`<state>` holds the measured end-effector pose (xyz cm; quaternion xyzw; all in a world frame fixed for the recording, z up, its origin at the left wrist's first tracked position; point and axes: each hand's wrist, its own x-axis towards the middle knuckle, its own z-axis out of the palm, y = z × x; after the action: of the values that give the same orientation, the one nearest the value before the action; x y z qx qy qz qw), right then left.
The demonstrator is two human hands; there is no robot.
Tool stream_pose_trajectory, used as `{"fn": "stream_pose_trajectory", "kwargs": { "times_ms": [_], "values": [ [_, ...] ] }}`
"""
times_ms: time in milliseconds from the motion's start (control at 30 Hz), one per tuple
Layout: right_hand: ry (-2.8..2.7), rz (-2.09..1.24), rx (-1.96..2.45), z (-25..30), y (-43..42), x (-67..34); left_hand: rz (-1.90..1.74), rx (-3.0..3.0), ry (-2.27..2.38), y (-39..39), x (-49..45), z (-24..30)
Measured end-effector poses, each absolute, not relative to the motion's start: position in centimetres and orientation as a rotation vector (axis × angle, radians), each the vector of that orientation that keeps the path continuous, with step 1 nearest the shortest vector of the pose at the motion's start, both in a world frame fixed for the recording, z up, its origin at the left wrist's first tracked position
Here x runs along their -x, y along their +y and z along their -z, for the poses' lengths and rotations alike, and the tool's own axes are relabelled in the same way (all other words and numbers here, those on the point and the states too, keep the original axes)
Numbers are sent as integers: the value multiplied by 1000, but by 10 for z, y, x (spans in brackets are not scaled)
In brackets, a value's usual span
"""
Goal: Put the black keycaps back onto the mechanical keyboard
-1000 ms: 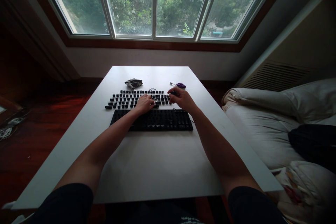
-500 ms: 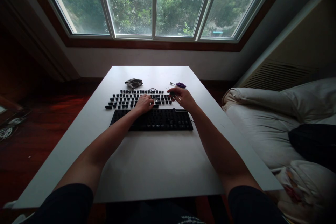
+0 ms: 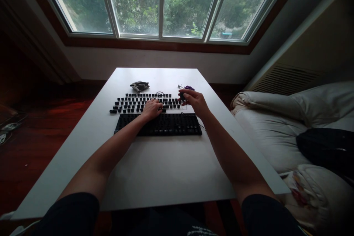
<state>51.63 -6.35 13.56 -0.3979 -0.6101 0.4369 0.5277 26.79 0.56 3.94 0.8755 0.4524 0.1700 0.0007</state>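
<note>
Right hand (image 3: 195,100) in a pinch on a dark wire-pronged tool (image 3: 181,96); left hand (image 3: 152,109), grip unclear, among keycaps (image 3: 133,110).

The head-worn view looks forward and down from above and behind the left grip (image 3: 152,109) and right grip (image 3: 194,100), far enough back to frame the tabletop (image 3: 171,169) around them and, beyond both, the window (image 3: 161,7).

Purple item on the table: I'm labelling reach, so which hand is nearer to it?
Right: the right hand is just this side of the purple item; the left hand is farther off to its left, by the keycaps.
</note>
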Motion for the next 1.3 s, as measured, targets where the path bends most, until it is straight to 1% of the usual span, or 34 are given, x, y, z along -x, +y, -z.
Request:
{"fn": "stream_pose_trajectory", "kwargs": {
  "times_ms": [100, 267, 400, 667, 833, 1033, 1167, 1300],
  "values": [
    [-1493, -1054, 921, -124, -68, -519, -567, -2722, 1469, 6, -269, -37],
    [-1399, -1162, 822, -90, -83, -526, -561, -2688, 1530, 6, -273, -36],
    [-1325, -1198, 905, -69, -97, -531, -555, -2700, 1536, 6, -273, -37],
    [-1304, -1204, 1006, -54, -100, -534, -564, -2690, 1556, 5, -273, -36],
    [-1391, -1144, 1054, -48, -99, -533, -629, -2667, 1539, -1, -277, -39],
    [-1684, -1229, 1078, -59, -105, -533, -643, -2729, 1309, -31, -284, -51],
    [-1993, -1025, 1123, -76, -114, -535, -579, -2801, 1032, -58, -286, -59],
    [-2093, -887, 1096, -79, -120, -537, -537, -2807, 889, -81, -288, -62]
  ]
}}
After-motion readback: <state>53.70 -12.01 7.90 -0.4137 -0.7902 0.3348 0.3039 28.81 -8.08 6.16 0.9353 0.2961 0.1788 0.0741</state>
